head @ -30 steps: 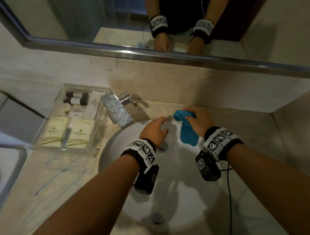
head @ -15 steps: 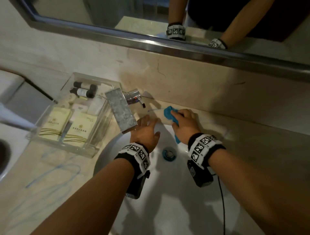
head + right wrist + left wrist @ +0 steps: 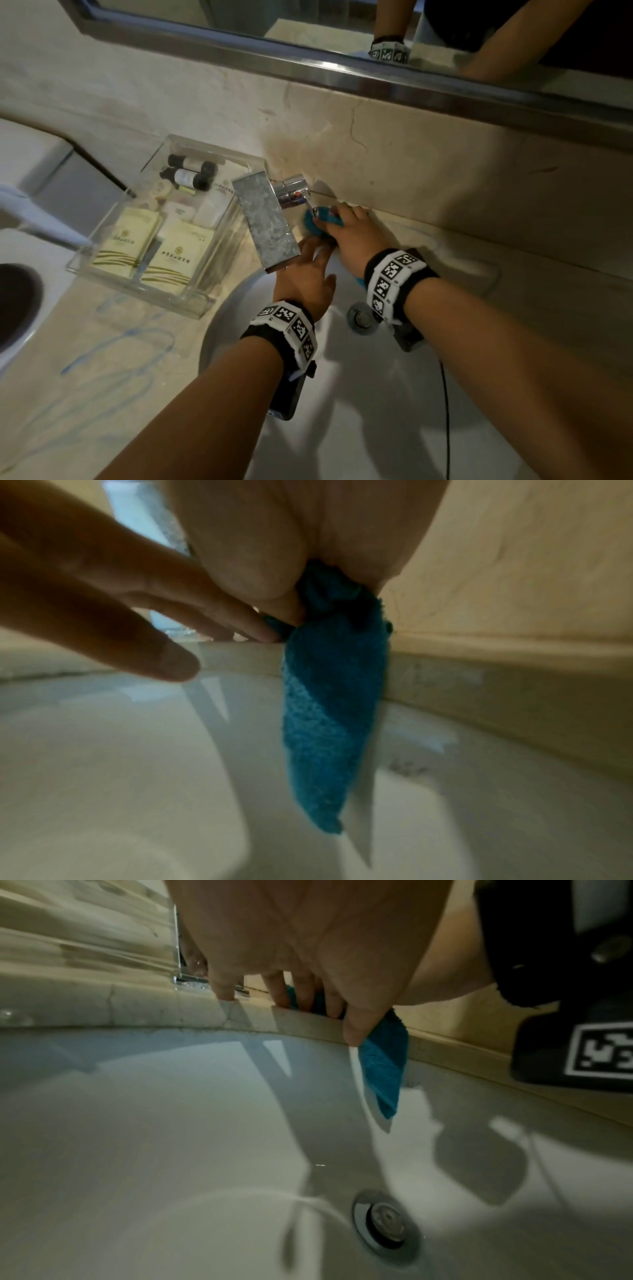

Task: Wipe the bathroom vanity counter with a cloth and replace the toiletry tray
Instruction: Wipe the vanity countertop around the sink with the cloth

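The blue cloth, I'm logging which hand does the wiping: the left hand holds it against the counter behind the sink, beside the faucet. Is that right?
Not quite: the right hand grips the blue cloth, as the right wrist view shows. The left hand only rests its straight fingers on the counter edge next to it. The rest holds: the cloth is behind the sink, beside the faucet.

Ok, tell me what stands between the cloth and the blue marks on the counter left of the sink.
The faucet and left hand sit just left of the cloth, which the right hand grips behind the sink. The tray stands beside the marks, not on them.
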Tool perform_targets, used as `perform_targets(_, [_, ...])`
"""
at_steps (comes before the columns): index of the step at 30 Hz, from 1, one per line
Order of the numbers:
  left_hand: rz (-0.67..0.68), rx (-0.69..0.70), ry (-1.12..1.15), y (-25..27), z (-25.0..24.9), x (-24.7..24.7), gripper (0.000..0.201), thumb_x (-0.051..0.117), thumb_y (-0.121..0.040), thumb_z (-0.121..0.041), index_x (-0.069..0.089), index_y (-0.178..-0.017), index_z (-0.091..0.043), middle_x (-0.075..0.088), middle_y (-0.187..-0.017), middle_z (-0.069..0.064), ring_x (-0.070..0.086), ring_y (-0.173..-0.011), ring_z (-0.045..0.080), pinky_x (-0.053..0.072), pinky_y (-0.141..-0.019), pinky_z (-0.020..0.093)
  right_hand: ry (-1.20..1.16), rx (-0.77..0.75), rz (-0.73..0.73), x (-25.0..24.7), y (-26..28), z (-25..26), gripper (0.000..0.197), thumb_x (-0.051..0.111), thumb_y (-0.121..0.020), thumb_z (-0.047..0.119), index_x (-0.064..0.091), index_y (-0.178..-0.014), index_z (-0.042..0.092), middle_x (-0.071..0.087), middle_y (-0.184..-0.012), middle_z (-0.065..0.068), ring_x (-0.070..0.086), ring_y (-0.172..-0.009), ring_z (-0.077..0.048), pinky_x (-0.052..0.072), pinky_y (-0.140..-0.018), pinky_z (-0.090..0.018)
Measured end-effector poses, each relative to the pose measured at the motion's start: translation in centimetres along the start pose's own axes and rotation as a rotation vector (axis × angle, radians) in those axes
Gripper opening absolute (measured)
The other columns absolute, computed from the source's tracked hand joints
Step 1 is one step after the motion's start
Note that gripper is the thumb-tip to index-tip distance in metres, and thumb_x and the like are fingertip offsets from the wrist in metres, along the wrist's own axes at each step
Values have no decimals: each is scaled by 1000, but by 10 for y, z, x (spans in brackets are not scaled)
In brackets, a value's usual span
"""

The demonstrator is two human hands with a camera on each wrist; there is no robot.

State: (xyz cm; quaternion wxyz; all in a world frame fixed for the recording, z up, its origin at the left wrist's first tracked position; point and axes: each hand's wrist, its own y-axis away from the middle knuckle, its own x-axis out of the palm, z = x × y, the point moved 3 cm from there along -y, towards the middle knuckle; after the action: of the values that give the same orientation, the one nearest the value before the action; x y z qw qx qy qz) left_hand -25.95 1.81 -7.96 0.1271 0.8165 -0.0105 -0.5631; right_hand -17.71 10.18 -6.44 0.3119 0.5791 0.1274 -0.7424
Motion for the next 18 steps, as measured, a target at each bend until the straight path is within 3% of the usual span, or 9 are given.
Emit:
perform_targets(5, [55,-16,-17,1,-2,0,58,41,-97,-33,16,-149,-29,6,-158,-3,8,-145,22,16,-116,46,90,178,-27,-14,29,-41,64,45,-89,2,26,-146,25,23,-148,-7,27,-130,-32,31,-109,-38])
perform_targets(10, [10,-53,14,-3,-7,1,54,40,-97,-37,23,-147,-26,10,-157,-2,8,-144,22,14,-116,48,56,318,-36,-9,38,-51,51,42,-94,25,33,-144,23,27,-145,-7,28,-129,-32,28,-110,-39])
perform_targets(12, [-40,-46,0,-5,-11,1,53,39,-97,-37,25,-146,-26,14,-155,-1,12,-143,22,13,-114,45,42,262,-56,-6,28,-42,47,39,-96,33,38,-142,23,29,-146,-7,29,-128,-32,25,-111,-38])
perform_targets(15, [-70,-6,5,-13,-21,2,54,39,-98,-36,23,-148,-24,17,-155,2,13,-144,22,14,-114,43,-1,125,-71,-5,23,-37,42,38,-98,31,43,-139,26,32,-147,-3,31,-129,-29,22,-110,-32])
perform_targets(18, [-1,12,9,-23,-27,4,56,37,-98,-37,17,-149,-23,9,-158,3,4,-146,23,2,-117,51,-27,187,-80,-9,38,-59,39,34,-99,29,47,-136,28,32,-147,0,31,-131,-26,31,-108,-34])
